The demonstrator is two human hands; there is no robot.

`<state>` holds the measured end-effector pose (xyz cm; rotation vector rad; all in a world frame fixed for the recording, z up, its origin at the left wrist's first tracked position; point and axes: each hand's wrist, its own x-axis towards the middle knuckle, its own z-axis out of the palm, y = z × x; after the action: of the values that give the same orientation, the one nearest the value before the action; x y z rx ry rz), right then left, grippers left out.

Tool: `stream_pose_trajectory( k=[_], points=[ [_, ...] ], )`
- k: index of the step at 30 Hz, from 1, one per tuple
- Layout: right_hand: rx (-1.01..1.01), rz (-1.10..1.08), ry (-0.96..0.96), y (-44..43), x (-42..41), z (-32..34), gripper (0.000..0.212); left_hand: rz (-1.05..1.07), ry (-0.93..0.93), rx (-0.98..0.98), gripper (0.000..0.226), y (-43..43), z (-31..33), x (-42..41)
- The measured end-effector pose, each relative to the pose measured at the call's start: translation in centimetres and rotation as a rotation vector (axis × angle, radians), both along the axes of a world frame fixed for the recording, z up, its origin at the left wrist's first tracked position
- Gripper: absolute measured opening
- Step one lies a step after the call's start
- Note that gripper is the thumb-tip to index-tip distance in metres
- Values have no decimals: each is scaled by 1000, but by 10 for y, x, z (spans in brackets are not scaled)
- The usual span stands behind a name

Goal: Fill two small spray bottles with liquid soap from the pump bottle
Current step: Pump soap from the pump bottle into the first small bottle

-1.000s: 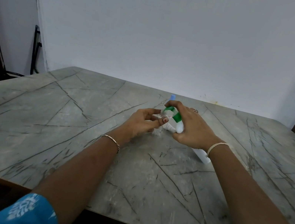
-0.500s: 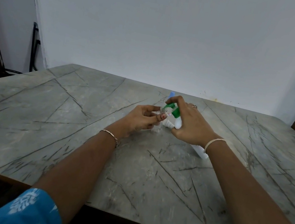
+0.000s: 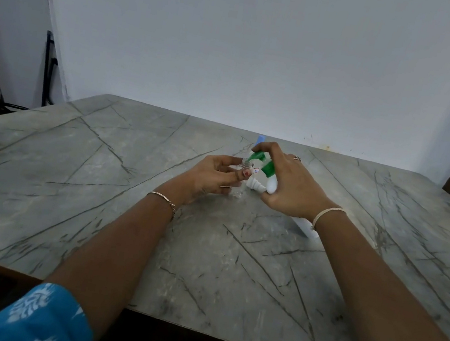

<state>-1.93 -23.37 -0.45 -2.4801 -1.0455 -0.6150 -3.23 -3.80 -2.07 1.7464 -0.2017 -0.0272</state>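
Head view: almost no change over the last second. Our left hand (image 3: 217, 175) pinches the small bottle (image 3: 245, 163) mid-tabletop (image 3: 97, 178), neck open. Right hand (image 3: 289, 187) grips the tilted pump bottle (image 3: 271, 183), one fingertip on the green pump (image 3: 258, 157), nozzle at the neck. We judge filling is ongoing.

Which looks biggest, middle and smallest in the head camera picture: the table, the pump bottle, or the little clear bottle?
1. the table
2. the pump bottle, partly behind the right hand
3. the little clear bottle, mostly covered by the left hand
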Motion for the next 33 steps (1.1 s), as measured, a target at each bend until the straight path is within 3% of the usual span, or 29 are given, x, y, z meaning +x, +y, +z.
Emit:
stream_pose_trajectory(
  k=[4,8,14,21,33],
  points=[
    [24,-9,-35,4,4,-3,63,-9,6,-21,27,0,0,0],
    [14,-25,-72,3,6,-5,64,-7,16,-11,47,0,-1,1],
    [-49,-24,-66,-2,0,-3,82,-8,13,18,53,1,-1,1],
    [1,-22,-67,-1,1,-3,65,-11,16,16,55,1,1,1],
    [-38,-39,-95,-4,0,-6,70,-44,24,-32,30,3,-1,-1]
  ],
)
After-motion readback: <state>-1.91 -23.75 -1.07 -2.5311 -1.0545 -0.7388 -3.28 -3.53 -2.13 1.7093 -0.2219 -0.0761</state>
